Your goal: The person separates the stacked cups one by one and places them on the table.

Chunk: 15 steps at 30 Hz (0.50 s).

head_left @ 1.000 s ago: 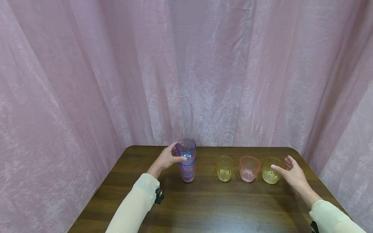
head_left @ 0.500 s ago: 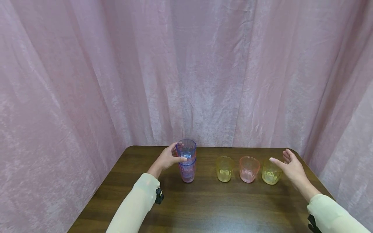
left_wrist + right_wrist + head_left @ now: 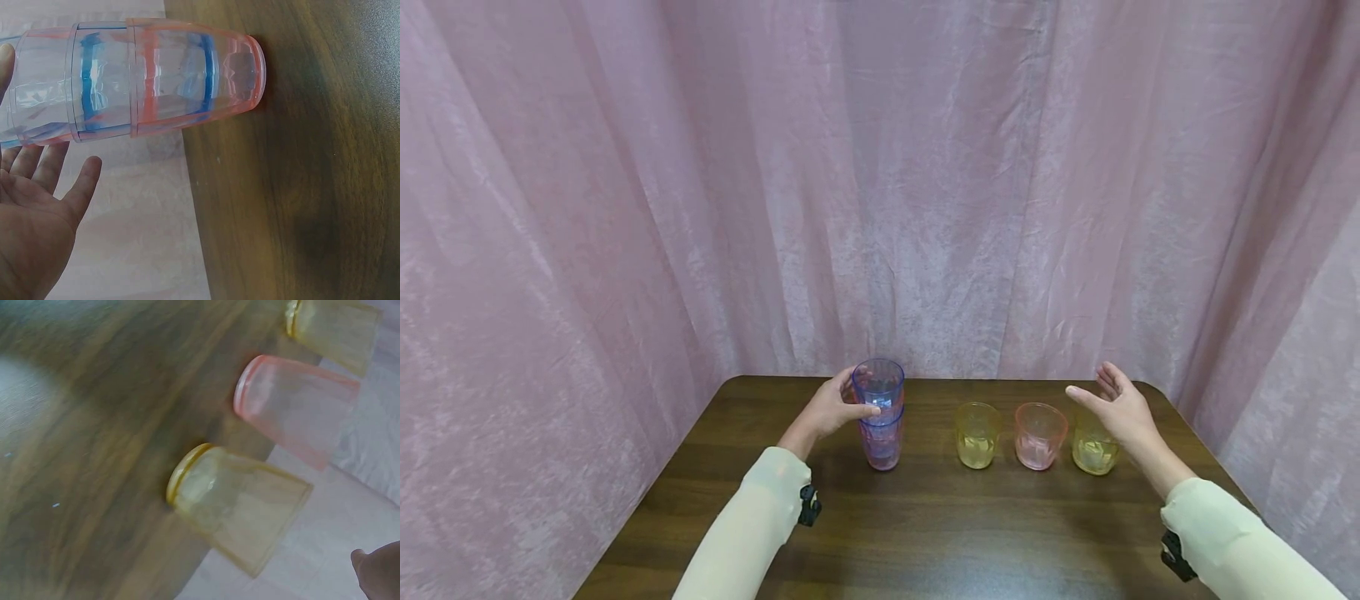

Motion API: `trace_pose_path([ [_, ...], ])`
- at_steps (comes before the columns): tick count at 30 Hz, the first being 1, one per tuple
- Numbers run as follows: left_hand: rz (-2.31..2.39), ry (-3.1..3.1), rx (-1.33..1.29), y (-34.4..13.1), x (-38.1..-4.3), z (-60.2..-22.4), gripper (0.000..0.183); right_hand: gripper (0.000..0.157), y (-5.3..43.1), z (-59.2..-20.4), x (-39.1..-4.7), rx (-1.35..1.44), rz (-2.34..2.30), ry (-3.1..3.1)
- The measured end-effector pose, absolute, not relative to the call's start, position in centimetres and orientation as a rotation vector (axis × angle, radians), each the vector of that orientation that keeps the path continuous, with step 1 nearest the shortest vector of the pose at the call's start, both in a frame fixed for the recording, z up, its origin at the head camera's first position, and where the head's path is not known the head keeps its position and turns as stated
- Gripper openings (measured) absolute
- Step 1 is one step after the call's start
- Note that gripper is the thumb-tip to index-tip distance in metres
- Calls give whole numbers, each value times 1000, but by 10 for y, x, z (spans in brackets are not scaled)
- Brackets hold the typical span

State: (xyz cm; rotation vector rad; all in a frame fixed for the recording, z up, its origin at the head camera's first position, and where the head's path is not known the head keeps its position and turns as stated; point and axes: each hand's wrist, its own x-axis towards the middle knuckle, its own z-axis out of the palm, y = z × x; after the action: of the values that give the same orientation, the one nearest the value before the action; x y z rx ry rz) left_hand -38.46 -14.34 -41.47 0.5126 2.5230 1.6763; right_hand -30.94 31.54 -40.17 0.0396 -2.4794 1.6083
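Observation:
Clear plastic tumblers, blue-rimmed and pinkish, are nested in an upright stack (image 3: 882, 442) on the table. My left hand (image 3: 831, 407) holds this stack near its top, thumb in front and fingers behind. The left wrist view shows the stack (image 3: 169, 78) with its pink-edged bottom tumbler on the wood. My right hand (image 3: 1122, 410) is raised over the right-hand yellow tumbler (image 3: 1093, 457), fingers spread and holding nothing; it overlaps that tumbler's rim in the head view. To its left stand a pink tumbler (image 3: 1039, 446) and another yellow tumbler (image 3: 977, 446).
Everything stands on a dark brown wooden table (image 3: 962, 533) with rounded back corners. A pink velvet curtain (image 3: 955, 208) hangs right behind its back edge. The three single tumblers form a row right of the stack.
My right hand has moved up and to the left, from beside the right-hand yellow tumbler to over it. My left hand and the tumblers have stayed in place.

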Motion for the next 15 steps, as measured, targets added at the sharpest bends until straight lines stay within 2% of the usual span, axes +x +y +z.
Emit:
trace_pose_path([
  [15,1651,2515,546,-143,-382,-410,85,100,269,-386,-319,156,1716,-2415],
])
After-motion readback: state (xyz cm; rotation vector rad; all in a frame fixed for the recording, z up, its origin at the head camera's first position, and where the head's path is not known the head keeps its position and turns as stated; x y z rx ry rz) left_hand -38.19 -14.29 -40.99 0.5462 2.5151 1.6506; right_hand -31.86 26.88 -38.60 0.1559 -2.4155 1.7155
